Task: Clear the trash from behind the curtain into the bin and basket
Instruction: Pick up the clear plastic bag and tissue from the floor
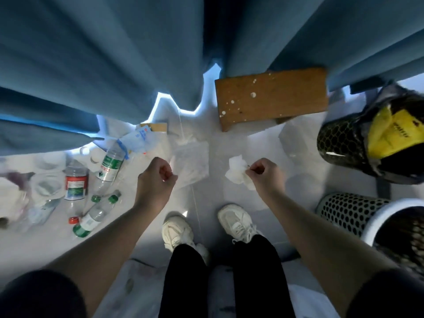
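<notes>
Hands poised over the floor (215,198). Curtain (91,65) hung above scattered bottles (107,164), not yet collected; bin (339,143) stood at right. Right hand (266,173) pinched a crumpled tissue (238,173), probably bin-bound; left hand (158,177) was curled, its grip on anything indeterminable.

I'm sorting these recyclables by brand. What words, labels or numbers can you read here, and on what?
No text here reads clearly.
Green-label bottle: red letters under the label, too blurred.
Red-label bottle: pale print, too blurred.
Small green-label bottle: print too small.
Blue-white packet: red mark, unreadable.
Yellow bag in the black bin: black print, too blurred.
</notes>
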